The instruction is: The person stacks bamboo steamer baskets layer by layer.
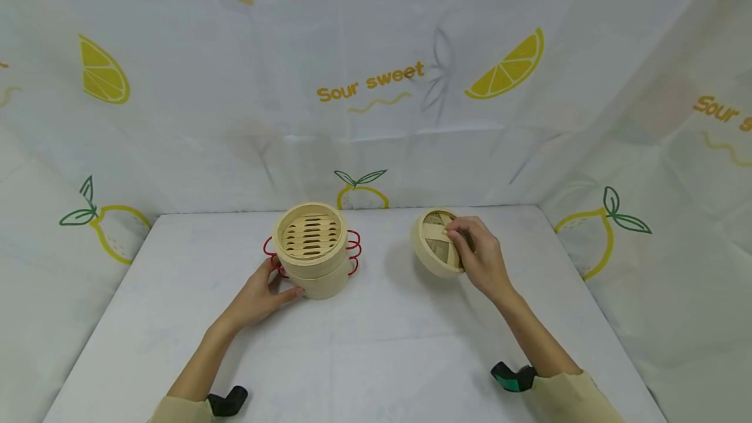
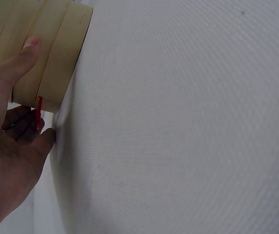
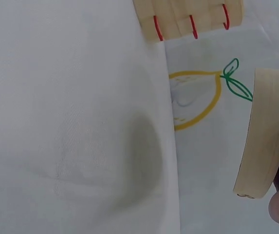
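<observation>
A stacked bamboo steamer [image 1: 329, 284] stands on the table left of the middle in the head view, with a slatted rack showing in its open top. Red loops [image 1: 354, 247] stick out from both sides. My left hand [image 1: 257, 297] grips its lower left side; in the left wrist view the thumb lies along the wall and the other fingers are near a red loop [image 2: 39, 113]. My right hand [image 1: 485, 260] pinches the strap of the round bamboo lid [image 1: 418, 245], holding it tilted above the table. In the right wrist view, that lid [image 3: 267, 131] appears edge-on.
A white cloth covers the table [image 1: 364, 364], and the lid casts a shadow on it. Behind and at the sides hangs a white curtain [image 1: 235, 83] printed with lemons and lettering. Black wrist devices [image 1: 228, 402] show at both sleeves.
</observation>
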